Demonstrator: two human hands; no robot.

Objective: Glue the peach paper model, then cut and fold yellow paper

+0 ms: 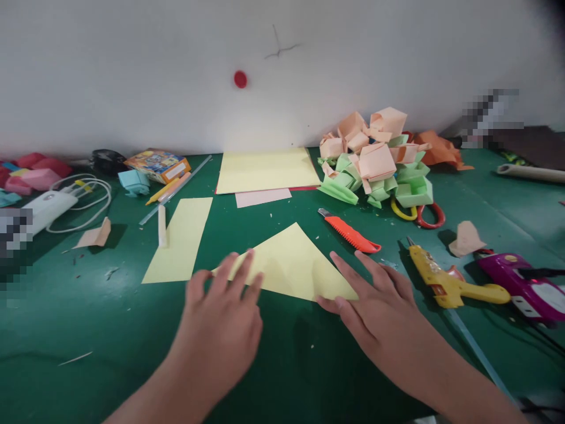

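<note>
A yellow sheet of paper, folded into a triangle with its peak pointing away from me, lies flat on the green table. My left hand rests its spread fingertips on the paper's left corner. At the right corner, my right hand lies with fingers apart, touching the edge. Left of the triangle is a yellow paper strip with a white stick lying over it. An orange-red utility knife sits just beyond my right fingers.
Yellow sheets are stacked against the wall. Folded peach and green paper pieces are heaped behind scissors. A yellow glue gun and purple power strip lie right. Cables and a small box are left.
</note>
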